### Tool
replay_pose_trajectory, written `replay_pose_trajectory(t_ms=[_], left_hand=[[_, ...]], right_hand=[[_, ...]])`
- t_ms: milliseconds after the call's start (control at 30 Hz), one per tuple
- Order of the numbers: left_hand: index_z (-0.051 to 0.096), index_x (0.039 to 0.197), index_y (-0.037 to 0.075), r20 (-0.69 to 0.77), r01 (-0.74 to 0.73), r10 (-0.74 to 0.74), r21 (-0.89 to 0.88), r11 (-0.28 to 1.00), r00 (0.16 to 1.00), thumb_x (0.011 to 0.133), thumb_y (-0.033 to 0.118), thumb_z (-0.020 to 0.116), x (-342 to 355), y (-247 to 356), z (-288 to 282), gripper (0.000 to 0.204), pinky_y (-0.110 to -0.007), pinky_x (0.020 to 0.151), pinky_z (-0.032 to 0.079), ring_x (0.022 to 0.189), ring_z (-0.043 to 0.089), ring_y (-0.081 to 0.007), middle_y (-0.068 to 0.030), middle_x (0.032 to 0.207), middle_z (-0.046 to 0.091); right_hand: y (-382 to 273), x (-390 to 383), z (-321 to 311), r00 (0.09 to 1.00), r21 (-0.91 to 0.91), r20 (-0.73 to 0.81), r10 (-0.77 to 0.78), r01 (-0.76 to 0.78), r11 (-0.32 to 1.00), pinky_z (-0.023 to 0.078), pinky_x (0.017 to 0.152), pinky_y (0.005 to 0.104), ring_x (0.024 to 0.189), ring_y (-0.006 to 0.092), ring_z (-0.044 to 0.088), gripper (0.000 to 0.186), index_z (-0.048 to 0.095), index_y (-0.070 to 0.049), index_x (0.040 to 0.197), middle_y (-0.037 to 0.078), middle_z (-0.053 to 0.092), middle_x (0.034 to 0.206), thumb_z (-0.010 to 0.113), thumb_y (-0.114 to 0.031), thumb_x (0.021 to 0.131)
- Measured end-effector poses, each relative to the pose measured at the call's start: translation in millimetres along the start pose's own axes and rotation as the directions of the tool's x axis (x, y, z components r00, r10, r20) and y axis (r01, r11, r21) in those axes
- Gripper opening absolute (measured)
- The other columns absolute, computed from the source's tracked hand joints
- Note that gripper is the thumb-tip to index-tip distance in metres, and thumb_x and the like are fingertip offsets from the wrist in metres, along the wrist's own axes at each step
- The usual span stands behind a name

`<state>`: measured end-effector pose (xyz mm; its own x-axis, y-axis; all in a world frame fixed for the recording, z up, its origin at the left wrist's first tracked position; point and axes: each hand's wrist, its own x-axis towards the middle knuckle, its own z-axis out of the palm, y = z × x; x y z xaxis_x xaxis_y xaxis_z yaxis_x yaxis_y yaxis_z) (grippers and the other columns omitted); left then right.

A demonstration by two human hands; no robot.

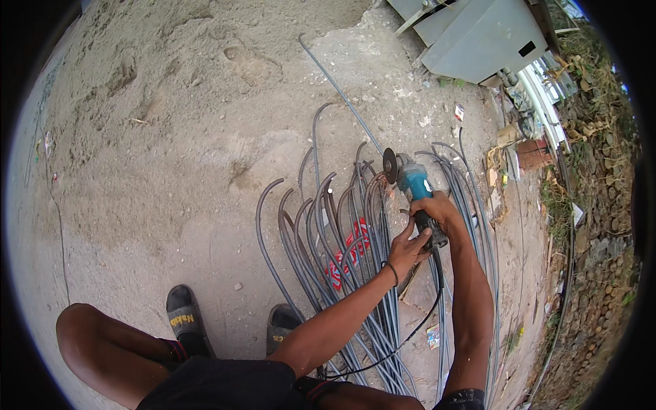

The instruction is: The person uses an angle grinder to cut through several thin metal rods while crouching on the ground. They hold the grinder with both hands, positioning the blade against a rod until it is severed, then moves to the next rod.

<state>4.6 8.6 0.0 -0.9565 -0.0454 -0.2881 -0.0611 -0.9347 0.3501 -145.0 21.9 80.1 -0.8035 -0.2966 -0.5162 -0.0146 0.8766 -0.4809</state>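
Both my hands are on a teal and black angle grinder [414, 183], held over a bundle of metal rods. My right hand [441, 208] wraps round its body from the right. Lower down, my left hand [408, 249] grips the black rear part, with a dark band on that wrist. The grinder's dark disc [390, 166] points to the far left, close above the rods; whether it touches one I cannot tell. Several grey rods [383, 321] with hooked far ends lie on the ground beneath my arms. From the grinder a black cord [429, 318] runs back toward me.
A red and white wrapper [348, 254] lies among the rods. Far right stands a grey metal box [482, 42], with white pipes [543, 102] and a brick [533, 154] near it. Sandy ground [150, 157] spreads to the left. My feet in dark slides [183, 311] are at the near left.
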Motion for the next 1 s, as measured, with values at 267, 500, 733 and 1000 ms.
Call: replay_pose_trajectory(t_ms=[267,500,733,1000], left_hand=[[0.012,0.161,0.018,-0.003,0.001,-0.001,-0.021,1.000,1.000,0.097,0.033,0.068,0.8,1.7,-0.7,0.087,-0.037,0.094,0.057,0.104,0.067,-0.0160,-0.0007,0.121,0.061],[0.012,0.161,0.017,0.009,-0.013,0.013,-0.031,0.999,1.000,0.096,0.034,0.069,1.6,2.8,-3.0,0.088,-0.038,0.094,0.057,0.105,0.066,-0.0160,-0.0012,0.121,0.060],[0.015,0.161,0.017,-0.018,-0.005,0.005,-0.028,1.000,1.000,0.095,0.035,0.070,2.6,4.1,-2.0,0.088,-0.038,0.094,0.058,0.108,0.064,-0.0159,-0.0022,0.123,0.060],[0.016,0.161,0.018,-0.009,-0.024,0.024,-0.026,0.999,1.000,0.095,0.035,0.071,2.2,7.3,3.2,0.088,-0.037,0.094,0.058,0.108,0.063,-0.0151,-0.0022,0.122,0.060]], right_hand=[[-6.2,-1.8,0.9,1.000,-0.016,0.006,0.026,-0.026,1.000,0.051,0.058,0.0364,0.064,0.0256,0.065,0.037,0.068,0.009,0.087,0.016,0.068,0.080,0.077,-0.014,0.059],[-14.4,-6.9,1.7,1.000,-0.009,0.003,0.012,-0.012,1.000,0.051,0.057,0.0362,0.063,0.0252,0.065,0.038,0.068,0.009,0.085,0.016,0.068,0.079,0.077,-0.016,0.058],[-19.8,-9.1,3.7,1.000,-0.014,-0.018,0.015,-0.015,1.000,0.051,0.057,0.0358,0.063,0.0253,0.065,0.036,0.069,0.008,0.086,0.016,0.068,0.078,0.077,-0.015,0.058],[-4.3,6.1,-0.1,1.000,0.011,0.003,0.017,-0.017,1.000,0.051,0.059,0.0356,0.065,0.0252,0.065,0.035,0.069,0.008,0.086,0.015,0.068,0.079,0.077,-0.015,0.060]])
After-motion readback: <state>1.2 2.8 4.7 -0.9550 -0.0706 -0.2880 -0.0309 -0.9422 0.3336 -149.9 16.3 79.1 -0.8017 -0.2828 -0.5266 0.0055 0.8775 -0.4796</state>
